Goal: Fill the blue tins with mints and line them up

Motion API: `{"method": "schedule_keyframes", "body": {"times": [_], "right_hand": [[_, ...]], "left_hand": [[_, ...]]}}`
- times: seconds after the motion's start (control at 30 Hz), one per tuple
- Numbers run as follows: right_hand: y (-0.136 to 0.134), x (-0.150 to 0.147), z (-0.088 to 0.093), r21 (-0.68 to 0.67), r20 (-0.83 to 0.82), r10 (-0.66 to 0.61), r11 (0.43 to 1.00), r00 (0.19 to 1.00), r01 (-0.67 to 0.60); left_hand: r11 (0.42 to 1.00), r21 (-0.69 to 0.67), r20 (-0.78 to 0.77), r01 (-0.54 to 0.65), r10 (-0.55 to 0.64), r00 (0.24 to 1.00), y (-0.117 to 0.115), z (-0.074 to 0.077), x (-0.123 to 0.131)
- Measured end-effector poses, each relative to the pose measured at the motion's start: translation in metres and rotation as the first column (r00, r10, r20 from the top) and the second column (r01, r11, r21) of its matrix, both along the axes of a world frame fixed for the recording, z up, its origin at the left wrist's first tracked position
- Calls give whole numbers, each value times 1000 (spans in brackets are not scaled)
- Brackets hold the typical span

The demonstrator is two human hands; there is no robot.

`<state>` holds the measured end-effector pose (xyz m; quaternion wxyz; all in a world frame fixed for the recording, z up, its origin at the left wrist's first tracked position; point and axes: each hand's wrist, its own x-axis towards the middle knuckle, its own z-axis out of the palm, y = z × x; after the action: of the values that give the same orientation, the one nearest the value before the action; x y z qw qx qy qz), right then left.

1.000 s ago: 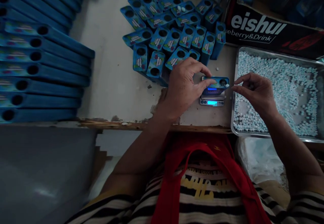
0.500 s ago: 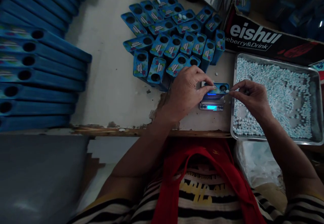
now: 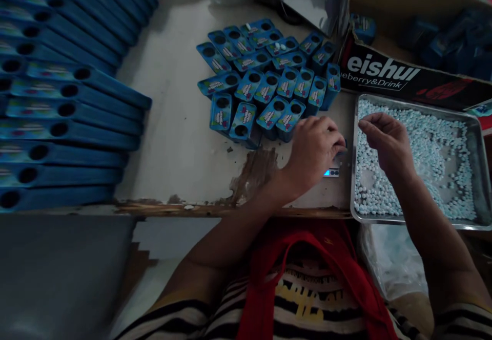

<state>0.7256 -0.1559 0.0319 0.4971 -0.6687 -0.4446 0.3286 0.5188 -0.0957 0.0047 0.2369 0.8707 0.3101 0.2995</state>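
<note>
My left hand [image 3: 317,148] is over a small digital scale [image 3: 335,172], fingers curled round a blue candy box [image 3: 344,145]. Only a sliver of that box shows past the fingertips, and the hand hides most of the scale and part of its lit display. My right hand [image 3: 388,140] hovers above the left part of a metal tray [image 3: 352,176] of small pale blue and white candies [image 3: 418,150]. Its thumb and fingers are pinched together; anything inside them is hidden. Close behind my left hand stand several blue boxes [image 3: 290,117] with round holes in their tops.
Long rows of blue boxes [image 3: 77,135] line the left of the worn table [image 3: 169,125]. A few candies [image 3: 280,46] lie on top of the boxes at the back. Behind the tray stands an open black carton [image 3: 384,71] with more blue boxes inside.
My left hand has closed over the box on the scale, covering it. My right hand has drawn back from the box's hole to above the tray. The view has shifted slightly.
</note>
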Motion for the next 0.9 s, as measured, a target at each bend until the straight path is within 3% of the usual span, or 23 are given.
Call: {"method": "schedule_keyframes", "body": {"times": [0.07, 0.17, 0.3, 0.4, 0.47, 0.57, 0.67, 0.77, 0.83, 0.9], "right_hand": [[12, 10, -2, 0, 44, 19, 1000, 999, -19], [45, 16, -4, -10, 343, 139, 989, 929, -145], [101, 8, -7, -114, 749, 255, 959, 612, -261], [130, -3, -12, -226, 866, 321, 935, 382, -273], [137, -8, -11, -296, 893, 365, 917, 262, -267], [124, -9, 4, -371, 900, 419, 880, 119, -295], [85, -4, 27, -372, 908, 414, 870, 69, -323], [32, -1, 37, -400, 898, 430, 885, 92, -238], [1, -1, 30, -442, 872, 472, 874, 133, -205], [-21, -3, 13, -397, 878, 437, 893, 197, -213]], "left_hand": [[999, 34, 3, 24, -24, 1000, -3, 0, 5], [996, 60, 23, 68, -70, 997, -2, 0, 1], [974, 68, -120, 217, -208, 971, -2, 0, -8], [963, 77, -202, 259, -239, 950, -10, 3, -22], [972, 85, -131, 217, -205, 970, -17, 8, -42], [994, 52, 27, 95, -96, 995, -27, 18, -92], [996, 28, 73, -83, 81, 994, -29, 32, -152], [935, 111, 87, -336, 327, 941, -16, 43, -205], [869, 184, 109, -459, 446, 888, 6, 49, -233], [829, 191, 95, -525, 517, 851, 45, 56, -255]]}}
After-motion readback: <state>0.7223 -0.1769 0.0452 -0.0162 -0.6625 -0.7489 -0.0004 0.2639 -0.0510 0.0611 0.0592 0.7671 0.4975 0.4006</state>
